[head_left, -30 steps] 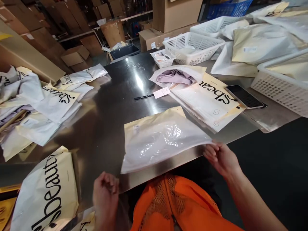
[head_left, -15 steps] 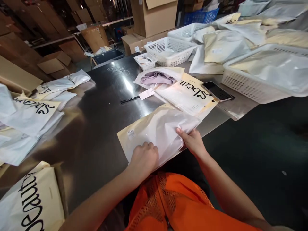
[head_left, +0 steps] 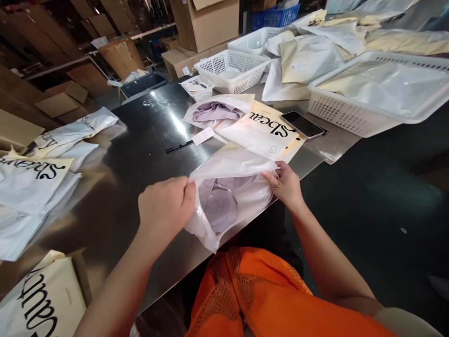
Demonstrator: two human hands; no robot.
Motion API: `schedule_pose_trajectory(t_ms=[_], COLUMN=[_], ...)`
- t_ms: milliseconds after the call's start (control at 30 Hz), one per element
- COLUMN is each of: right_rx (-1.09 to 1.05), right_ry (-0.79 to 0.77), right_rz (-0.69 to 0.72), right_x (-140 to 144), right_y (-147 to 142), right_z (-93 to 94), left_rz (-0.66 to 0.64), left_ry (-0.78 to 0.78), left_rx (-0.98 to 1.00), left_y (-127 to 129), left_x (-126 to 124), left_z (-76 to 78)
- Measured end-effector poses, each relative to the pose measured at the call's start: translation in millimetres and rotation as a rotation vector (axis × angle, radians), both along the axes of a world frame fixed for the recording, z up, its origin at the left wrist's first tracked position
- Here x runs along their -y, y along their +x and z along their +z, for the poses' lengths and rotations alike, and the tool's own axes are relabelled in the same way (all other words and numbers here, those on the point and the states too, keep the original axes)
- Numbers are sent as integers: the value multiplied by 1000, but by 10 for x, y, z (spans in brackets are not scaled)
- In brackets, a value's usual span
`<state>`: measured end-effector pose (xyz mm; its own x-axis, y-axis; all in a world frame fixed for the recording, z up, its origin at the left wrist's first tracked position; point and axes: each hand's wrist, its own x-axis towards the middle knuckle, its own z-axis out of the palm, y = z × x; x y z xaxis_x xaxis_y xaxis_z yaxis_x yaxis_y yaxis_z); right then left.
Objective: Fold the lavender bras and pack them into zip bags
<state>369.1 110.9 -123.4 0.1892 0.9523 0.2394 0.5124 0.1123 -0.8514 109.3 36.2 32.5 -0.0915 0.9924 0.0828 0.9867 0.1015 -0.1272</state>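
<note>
A warehouse packing station: stacked cardboard boxes (head_left: 206,23), white plastic baskets (head_left: 231,70), and branded mailer bags (head_left: 266,133) covering a steel desk (head_left: 140,154).

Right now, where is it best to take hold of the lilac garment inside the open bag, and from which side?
Probably its near folded edge, from the body side: the bag mouth faces the person, the left hand and right hand spread it, and the lilac garment lies exposed there.

I see through one head-worn camera only, looking forward and steeply down over the near edge of the steel desk (head_left: 140,140), close above my hands, with shelving far behind.
</note>
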Motion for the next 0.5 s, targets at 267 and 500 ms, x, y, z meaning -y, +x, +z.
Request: schedule_pose_trajectory(t_ms=[267, 500], right_rx=[748, 890], right_ry=[616, 341], right_rz=[675, 886], right_x=[371, -125], right_y=[-489, -1288], right_z=[123, 55], left_rz=[-144, -241], left_ry=[-82, -143], left_rx=[75, -13], left_y=[69, 89], left_x=[-68, -16], left_z=[-29, -27])
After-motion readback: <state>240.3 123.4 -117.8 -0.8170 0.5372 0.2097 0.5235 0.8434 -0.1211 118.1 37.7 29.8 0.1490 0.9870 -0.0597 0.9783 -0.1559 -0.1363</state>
